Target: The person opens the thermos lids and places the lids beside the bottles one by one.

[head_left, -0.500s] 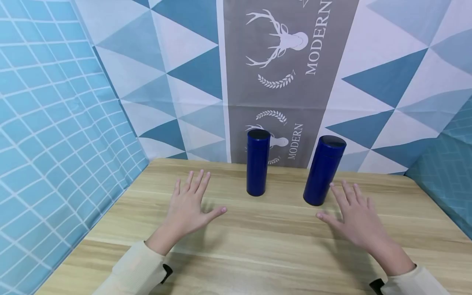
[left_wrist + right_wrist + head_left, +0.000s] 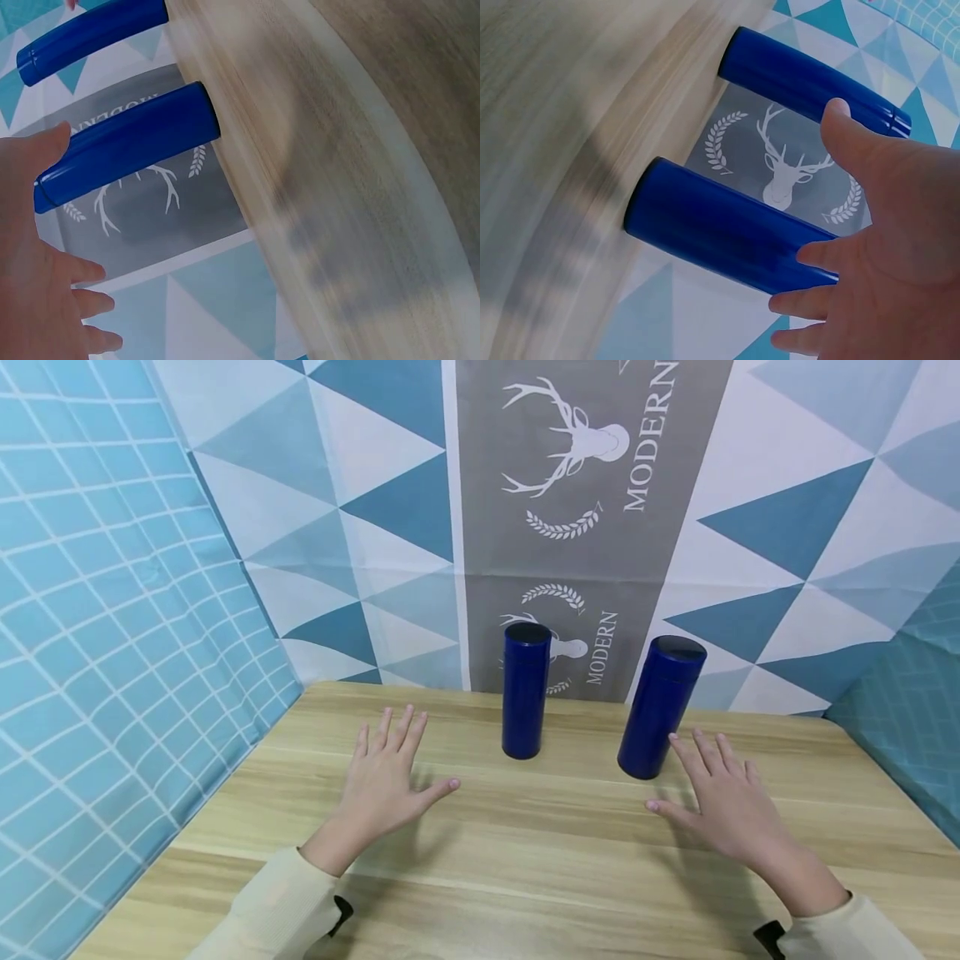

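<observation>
Two dark blue cylindrical flasks with black tops stand upright on the wooden table. The left flask [image 2: 523, 693] is near the middle of the back edge; the right flask [image 2: 657, 710] stands a short way to its right. My left hand [image 2: 378, 785] hovers left of the left flask, fingers spread, holding nothing. My right hand [image 2: 727, 806] is spread too, just in front and to the right of the right flask, its index fingertip overlapping that flask's side in the head view. In the right wrist view the right hand [image 2: 900, 232] has straight fingers and an empty palm.
The wooden table [image 2: 487, 877] ends at a wall cloth [image 2: 390, 527] with blue and white triangles and a grey deer panel [image 2: 555, 556]. A blue tile-patterned cloth [image 2: 97, 610] hangs along the left side, and a teal one [image 2: 900, 718] borders the right.
Almost nothing differs: both hands stay spread in nearly the same places, and the flasks stand where they were. The view has shifted very slightly.
</observation>
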Motion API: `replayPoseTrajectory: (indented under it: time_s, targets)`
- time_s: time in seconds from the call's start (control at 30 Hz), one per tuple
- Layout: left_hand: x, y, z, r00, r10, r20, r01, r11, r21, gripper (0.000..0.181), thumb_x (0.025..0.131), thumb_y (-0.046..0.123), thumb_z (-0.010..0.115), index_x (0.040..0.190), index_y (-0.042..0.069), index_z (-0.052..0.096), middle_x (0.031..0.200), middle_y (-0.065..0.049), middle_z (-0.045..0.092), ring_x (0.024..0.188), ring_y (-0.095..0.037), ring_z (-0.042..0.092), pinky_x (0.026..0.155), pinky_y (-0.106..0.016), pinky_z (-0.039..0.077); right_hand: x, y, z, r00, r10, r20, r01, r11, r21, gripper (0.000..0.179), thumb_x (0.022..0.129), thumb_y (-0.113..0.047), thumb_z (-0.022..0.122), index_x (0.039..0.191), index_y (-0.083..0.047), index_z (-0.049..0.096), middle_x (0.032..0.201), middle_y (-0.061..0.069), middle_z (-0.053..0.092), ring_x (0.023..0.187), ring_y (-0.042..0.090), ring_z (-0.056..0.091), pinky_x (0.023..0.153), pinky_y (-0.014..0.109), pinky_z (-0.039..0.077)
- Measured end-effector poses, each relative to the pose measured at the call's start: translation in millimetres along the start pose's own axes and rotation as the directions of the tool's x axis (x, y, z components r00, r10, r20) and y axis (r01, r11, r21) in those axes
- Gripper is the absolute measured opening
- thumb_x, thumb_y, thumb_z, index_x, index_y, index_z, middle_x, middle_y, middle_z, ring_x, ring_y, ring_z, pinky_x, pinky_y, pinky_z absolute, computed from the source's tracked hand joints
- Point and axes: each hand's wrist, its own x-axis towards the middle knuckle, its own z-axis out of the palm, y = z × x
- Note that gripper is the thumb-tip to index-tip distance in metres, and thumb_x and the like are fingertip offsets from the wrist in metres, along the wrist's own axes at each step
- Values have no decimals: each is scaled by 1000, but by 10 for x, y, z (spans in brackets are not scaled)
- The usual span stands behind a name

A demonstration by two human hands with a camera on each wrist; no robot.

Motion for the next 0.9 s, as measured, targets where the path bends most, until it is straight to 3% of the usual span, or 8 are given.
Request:
replayPoseTrajectory:
  time_s: [0.27, 0.5, 0.63, 0.77, 0.9]
  targets:
    - [45, 33, 60, 1000, -10, 19, 11, 999, -49, 96, 82, 69, 56, 150, 7, 30, 159, -17, 23, 148, -41, 16, 119, -63, 11, -1, -10, -53, 999, -40, -1, 40, 999, -16, 89, 80, -59, 67, 144, -4, 38, 147, 34, 35, 133, 58, 29, 99, 78, 26]
    - [115, 93, 97, 1000, -17, 12, 18, 995, -102, 92, 82, 66, 57, 147, 4, 36, 156, -21, 29, 147, -41, 21, 117, -64, 17, 19, -94, -143, 997, -79, -2, 79, 997, -13, 81, 82, -59, 65, 138, -4, 48, 139, 32, 47, 127, 54, 42, 102, 67, 36]
    - [159, 115, 97, 999, -20, 37, 24, 993, -119, 92, 83, 67, 56, 147, 5, 35, 156, -21, 29, 146, -41, 23, 117, -63, 18, 41, -148, -178, 994, -104, -22, 104, 995, -4, 76, 82, -56, 67, 134, -2, 53, 133, 30, 54, 122, 51, 50, 98, 63, 42]
    - [198, 134, 109, 998, -20, 66, 29, 990, -140, 91, 83, 66, 57, 146, 4, 36, 155, -21, 31, 145, -40, 26, 118, -61, 21, 57, -187, -184, 994, -108, -14, 109, 994, 17, 75, 81, -57, 67, 132, -2, 55, 130, 29, 57, 119, 49, 53, 94, 61, 46]
    - [253, 145, 141, 998, -7, 55, 16, 986, -167, 88, 83, 63, 60, 143, 1, 40, 151, -22, 39, 142, -39, 34, 116, -58, 26, 96, -208, -199, 995, -95, 17, 94, 995, 31, 77, 82, -60, 64, 133, -4, 54, 132, 30, 55, 119, 49, 53, 92, 61, 47]
